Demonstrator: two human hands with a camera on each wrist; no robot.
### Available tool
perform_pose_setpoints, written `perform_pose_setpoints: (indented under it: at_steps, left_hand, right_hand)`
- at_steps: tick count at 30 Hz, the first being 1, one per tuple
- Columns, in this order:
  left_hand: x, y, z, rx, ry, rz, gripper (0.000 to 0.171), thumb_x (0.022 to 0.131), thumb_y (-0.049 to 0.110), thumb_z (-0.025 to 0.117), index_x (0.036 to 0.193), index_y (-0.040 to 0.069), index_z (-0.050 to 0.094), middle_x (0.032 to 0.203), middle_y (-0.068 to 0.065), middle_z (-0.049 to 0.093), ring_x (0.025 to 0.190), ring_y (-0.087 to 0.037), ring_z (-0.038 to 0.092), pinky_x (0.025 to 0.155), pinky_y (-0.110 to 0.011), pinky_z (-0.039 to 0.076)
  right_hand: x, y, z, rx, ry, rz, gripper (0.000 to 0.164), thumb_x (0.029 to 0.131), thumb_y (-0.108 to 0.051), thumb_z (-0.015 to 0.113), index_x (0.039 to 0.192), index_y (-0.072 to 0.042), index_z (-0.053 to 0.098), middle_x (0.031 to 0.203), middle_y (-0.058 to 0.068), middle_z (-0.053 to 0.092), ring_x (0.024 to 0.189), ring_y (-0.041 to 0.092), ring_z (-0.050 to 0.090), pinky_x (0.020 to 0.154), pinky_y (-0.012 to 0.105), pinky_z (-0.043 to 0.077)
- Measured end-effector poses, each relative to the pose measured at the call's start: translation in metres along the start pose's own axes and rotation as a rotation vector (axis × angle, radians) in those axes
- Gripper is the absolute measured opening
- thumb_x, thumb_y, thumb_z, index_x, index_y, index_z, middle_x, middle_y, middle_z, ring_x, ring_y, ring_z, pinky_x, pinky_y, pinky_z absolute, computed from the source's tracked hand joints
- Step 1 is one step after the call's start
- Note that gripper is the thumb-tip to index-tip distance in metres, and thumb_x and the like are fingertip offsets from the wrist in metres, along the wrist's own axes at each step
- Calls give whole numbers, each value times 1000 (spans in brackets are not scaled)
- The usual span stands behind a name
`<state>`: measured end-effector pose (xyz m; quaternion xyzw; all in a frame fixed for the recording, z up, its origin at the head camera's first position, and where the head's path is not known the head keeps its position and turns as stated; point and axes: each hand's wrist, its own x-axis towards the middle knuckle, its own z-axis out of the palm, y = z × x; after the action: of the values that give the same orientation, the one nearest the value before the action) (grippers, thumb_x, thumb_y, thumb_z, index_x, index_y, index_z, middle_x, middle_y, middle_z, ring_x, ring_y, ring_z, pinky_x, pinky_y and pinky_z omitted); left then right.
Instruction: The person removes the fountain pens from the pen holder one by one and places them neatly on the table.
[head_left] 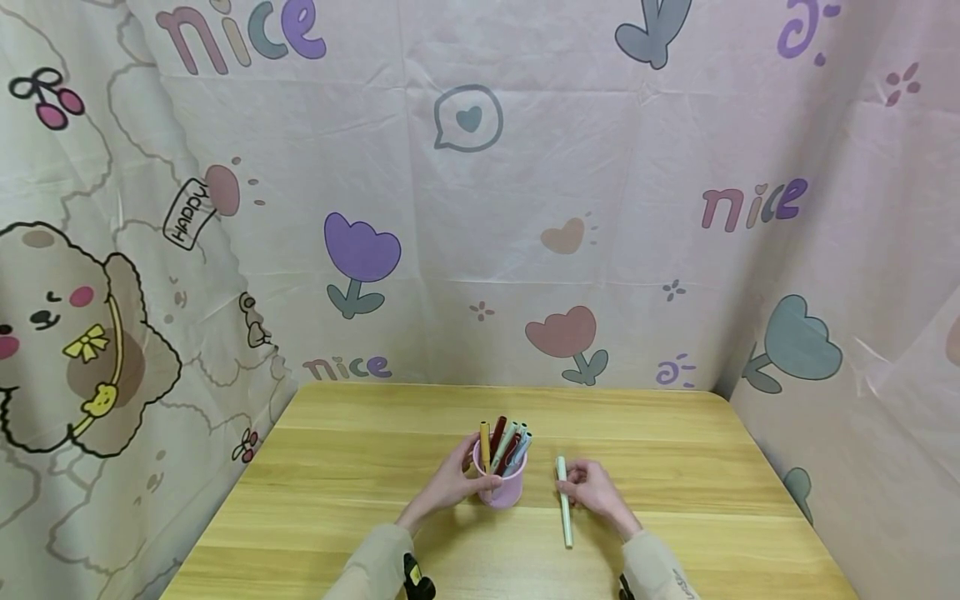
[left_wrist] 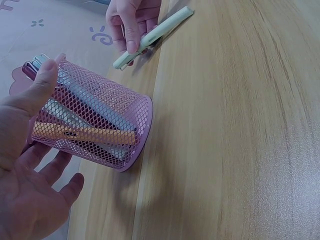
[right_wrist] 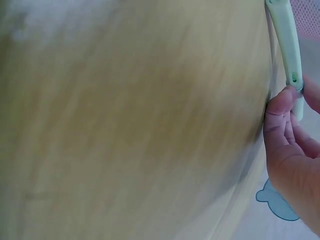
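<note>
A pink mesh pen holder [head_left: 507, 497] stands on the wooden table, filled with several pens. An orange pen [head_left: 484, 442], dark red pens and pale green and light blue ones lean out of its top. My left hand [head_left: 448, 482] holds the holder from the left, thumb at the near side by the rim. In the left wrist view the orange pen shows through the mesh. To the right of the holder, my right hand [head_left: 596, 489] pinches a pale green pen [head_left: 566, 523] between thumb and fingers. The right wrist view shows this grip at the pen's far part.
The wooden table [head_left: 360, 533] ends at a light printed cloth [head_left: 465, 208] hanging behind it. More cloth with cartoon prints hangs at the left and right sides. Dark wrist devices [head_left: 417, 579] sit at the sleeves.
</note>
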<state>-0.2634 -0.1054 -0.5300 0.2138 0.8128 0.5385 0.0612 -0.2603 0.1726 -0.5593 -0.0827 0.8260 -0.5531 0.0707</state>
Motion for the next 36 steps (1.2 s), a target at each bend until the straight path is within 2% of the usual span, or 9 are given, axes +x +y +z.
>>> perform_pose_setpoints:
  at_steps: [6, 15, 25, 30, 36]
  left_hand:
    - [-1, 2, 0, -2, 0, -5, 83, 72, 37, 71, 139, 14, 27, 141, -11, 36, 129, -35, 34, 105, -56, 28]
    - [-1, 3, 0, -7, 0, -9, 84, 72, 37, 71, 139, 13, 26, 141, -12, 35, 128, -36, 34, 105, -56, 28]
    - [-1, 2, 0, -17, -6, -20, 83, 73, 38, 71, 139, 15, 26, 142, -12, 35, 128, -37, 34, 105, -57, 28]
    - [-1, 1, 0, -21, -8, -20, 84, 72, 38, 71, 139, 15, 26, 142, -12, 34, 128, -37, 34, 105, -57, 28]
    - [-2, 2, 0, -12, -2, -24, 82, 74, 35, 71, 139, 16, 26, 142, -12, 34, 128, -37, 34, 104, -57, 28]
  right_hand:
    - [-1, 0, 1, -43, 0, -10, 28, 78, -6, 64, 100, 9, 56, 68, 13, 58, 49, 9, 49, 40, 24, 47]
    - [-1, 2, 2, -77, 8, 5, 27, 76, -5, 65, 99, 6, 57, 69, 11, 57, 51, 12, 52, 42, 24, 48]
    - [-2, -2, 5, -124, 43, -1, 43, 76, -5, 66, 114, 9, 50, 68, 9, 57, 48, 11, 52, 40, 22, 47]
    - [-2, -1, 4, -116, 36, -12, 47, 76, -4, 65, 118, 8, 47, 69, 11, 57, 50, 14, 54, 40, 26, 48]
    - [-2, 0, 4, -126, 35, -17, 48, 77, -5, 65, 119, 6, 47, 69, 11, 58, 50, 15, 54, 40, 25, 48]
